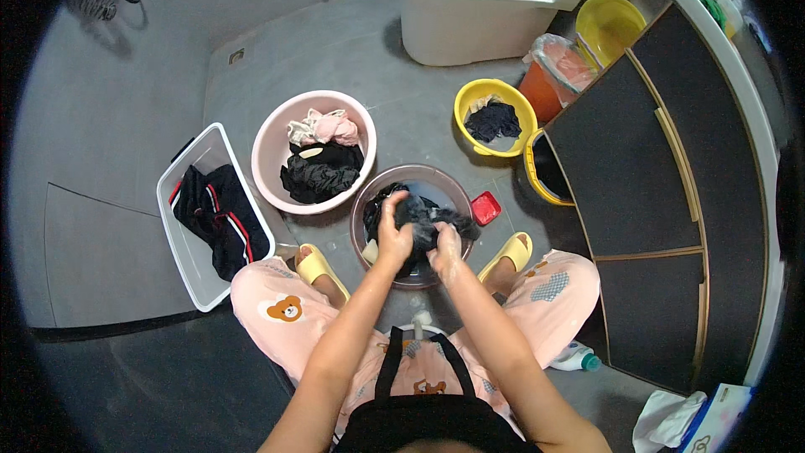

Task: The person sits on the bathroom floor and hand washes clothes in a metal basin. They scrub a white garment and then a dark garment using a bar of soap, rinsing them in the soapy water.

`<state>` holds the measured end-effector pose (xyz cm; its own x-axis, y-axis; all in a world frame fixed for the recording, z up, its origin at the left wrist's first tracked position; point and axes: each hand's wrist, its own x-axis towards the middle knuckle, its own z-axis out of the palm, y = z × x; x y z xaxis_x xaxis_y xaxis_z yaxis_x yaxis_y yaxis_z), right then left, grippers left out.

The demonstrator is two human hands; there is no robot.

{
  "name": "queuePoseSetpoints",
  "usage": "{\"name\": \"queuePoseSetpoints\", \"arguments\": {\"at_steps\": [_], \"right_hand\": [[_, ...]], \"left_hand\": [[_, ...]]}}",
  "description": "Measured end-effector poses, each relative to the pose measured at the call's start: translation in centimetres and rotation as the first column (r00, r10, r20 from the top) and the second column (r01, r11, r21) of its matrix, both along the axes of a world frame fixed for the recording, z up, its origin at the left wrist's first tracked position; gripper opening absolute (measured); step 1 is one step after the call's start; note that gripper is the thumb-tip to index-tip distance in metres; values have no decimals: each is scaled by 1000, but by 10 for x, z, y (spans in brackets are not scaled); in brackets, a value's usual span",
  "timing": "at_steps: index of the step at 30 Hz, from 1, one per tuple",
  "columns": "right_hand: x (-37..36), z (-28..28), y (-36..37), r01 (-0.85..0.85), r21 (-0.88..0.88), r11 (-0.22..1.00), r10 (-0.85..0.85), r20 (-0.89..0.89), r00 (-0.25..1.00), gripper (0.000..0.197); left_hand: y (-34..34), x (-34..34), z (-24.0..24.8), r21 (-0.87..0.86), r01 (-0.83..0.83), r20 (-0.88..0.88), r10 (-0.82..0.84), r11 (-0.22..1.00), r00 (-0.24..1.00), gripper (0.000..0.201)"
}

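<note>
Between my feet stands a brownish basin [454,186] with water and dark wet cloth [417,211] in it. My left hand [394,233] grips the cloth from the left, its thumb raised along the fabric. On the other side my right hand [446,245] is closed on the same cloth, part of which is blurred. The exact kind of garment cannot be made out. A pale, block-like piece [370,252] shows at the basin's left inner wall, near my left hand. Just outside the right rim lies a small red dish [485,208].
A pink basin [267,136] of pink and black clothes stands at left, beside a white bin [194,272] with dark striped clothing. Right are a yellow basin [483,87], a yellow-rimmed bucket [532,166], an orange bin [538,92] and a dark cabinet [629,176]. A toilet [470,29] stands behind.
</note>
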<state>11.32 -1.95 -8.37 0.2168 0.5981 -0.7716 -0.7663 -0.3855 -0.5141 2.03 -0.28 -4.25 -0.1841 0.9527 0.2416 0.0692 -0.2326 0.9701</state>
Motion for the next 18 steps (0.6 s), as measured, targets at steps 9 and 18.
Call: {"name": "queuePoseSetpoints", "arguments": {"at_steps": [9,18], "right_hand": [[33,-39,-5,-170,329,929,307,-425,852,35],[15,-16,-7,-150,299,943,205,-166,965,14]], "left_hand": [[-52,33,2,148,387,-573,-241,910,784,17],[-43,27,-9,128,163,-432,-93,978,897,18]]}}
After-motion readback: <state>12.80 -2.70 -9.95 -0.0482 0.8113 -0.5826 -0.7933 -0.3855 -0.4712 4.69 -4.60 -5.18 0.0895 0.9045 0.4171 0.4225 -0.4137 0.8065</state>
